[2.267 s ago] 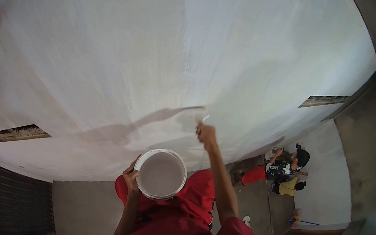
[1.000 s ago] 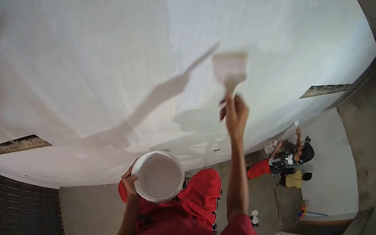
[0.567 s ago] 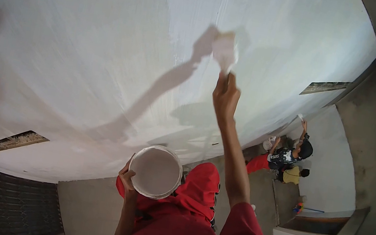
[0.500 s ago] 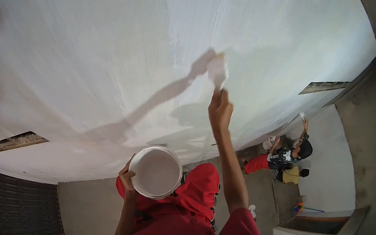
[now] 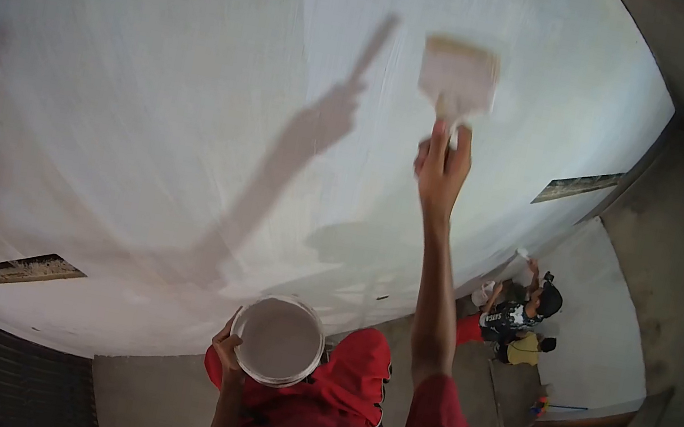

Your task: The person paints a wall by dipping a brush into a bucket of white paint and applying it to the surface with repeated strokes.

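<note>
Above the wearer's red trousers (image 5: 356, 367), the left hand (image 5: 230, 351) grips a round white plastic bucket (image 5: 279, 341) by its side, fingers outside and thumb at the rim; greyish-pink paint fills part of it. Farther out, the right hand (image 5: 442, 165) pinches the handle of a wide, flat, paint-coated brush (image 5: 458, 77), bristles upward, before the large whitish wall (image 5: 199, 88); its shadow falls apart from it, to the left. Well beyond, at right, crouch a person in a black cap (image 5: 512, 315) and another in a yellow top (image 5: 523, 349).
</note>
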Tool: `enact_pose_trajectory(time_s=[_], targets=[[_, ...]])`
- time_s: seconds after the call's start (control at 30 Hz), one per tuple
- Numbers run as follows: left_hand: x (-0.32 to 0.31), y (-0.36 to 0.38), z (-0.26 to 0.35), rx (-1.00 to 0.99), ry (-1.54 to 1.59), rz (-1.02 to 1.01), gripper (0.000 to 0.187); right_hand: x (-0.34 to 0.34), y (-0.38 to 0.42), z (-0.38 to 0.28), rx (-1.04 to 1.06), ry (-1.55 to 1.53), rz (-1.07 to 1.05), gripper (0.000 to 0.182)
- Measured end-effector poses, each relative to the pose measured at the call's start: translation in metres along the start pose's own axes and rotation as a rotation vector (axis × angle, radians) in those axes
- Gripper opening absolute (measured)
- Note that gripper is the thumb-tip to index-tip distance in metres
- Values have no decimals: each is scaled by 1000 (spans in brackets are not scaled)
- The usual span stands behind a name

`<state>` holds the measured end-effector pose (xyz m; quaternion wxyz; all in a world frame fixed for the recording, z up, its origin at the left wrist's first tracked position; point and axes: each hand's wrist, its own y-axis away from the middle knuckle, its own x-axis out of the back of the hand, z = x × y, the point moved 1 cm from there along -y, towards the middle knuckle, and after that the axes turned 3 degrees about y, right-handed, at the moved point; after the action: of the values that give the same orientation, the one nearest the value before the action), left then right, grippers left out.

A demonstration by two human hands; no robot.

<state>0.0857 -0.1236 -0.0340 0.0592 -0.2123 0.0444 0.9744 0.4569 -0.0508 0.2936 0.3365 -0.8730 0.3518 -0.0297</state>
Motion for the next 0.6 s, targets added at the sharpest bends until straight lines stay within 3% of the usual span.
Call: enact_pose_trajectory(time_s=[0.17,0.2,0.3,0.37,0.43,0.5,0.6], targets=[[6,-4,-10,-38,-2,1,70,-31,-36,-1,396,735,12,27],[10,-5,-13,-28,-17,20,70,-35,-22,-3,272,729,9,26],[8,-5,-14,-12,-23,40,70,-13,30,63,286,657,-45,32],[-4,-1,1,-25,3,3,71,9,78,123,138,653,-79,38],[0,-6,-7,-55,41,-9,71,26,126,143,-641,275,-229,41],[0,-4,-4,-87,18,-15,71,40,157,153,-950,-2,-319,40],[-10,-2,6,-105,-34,-14,70,44,158,163,-1146,-98,-307,38]])
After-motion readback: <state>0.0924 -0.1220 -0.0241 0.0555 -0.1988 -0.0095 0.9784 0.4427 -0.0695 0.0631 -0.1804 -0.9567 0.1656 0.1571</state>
